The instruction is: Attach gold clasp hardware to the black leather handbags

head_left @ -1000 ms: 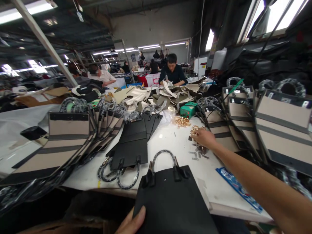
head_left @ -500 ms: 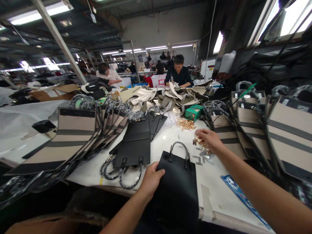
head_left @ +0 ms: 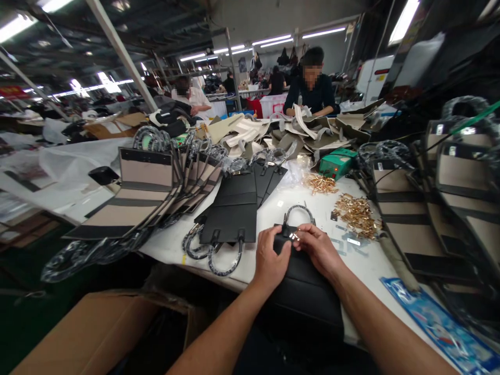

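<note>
A black bag panel [head_left: 308,294] lies across the table's front edge, its loop handle [head_left: 300,209] wrapped in clear film and pointing away from me. My left hand [head_left: 270,260] is closed on the panel's upper left edge, thumb on top. Beside the handle's base, my right hand [head_left: 319,249] pinches a small shiny metal fitting [head_left: 294,237] against the panel's top. Fingers partly cover the fitting, so its exact shape is unclear. Right of my hands, a heap of gold-coloured metal fittings [head_left: 354,212] sits by some flat metal plates [head_left: 353,241].
Black panels with handles [head_left: 230,213] lie to the left, near a stack of beige-lined panels [head_left: 146,169]. More lined panels [head_left: 410,229] stand right. A green box [head_left: 338,163] sits behind another gold heap [head_left: 320,183]. A blue package [head_left: 441,325] lies front right. A co-worker [head_left: 312,88] sits opposite.
My right hand has come from the gold heap to the panel's top with a small fitting. My left hand has moved up along the panel's edge. The view has shifted right.
</note>
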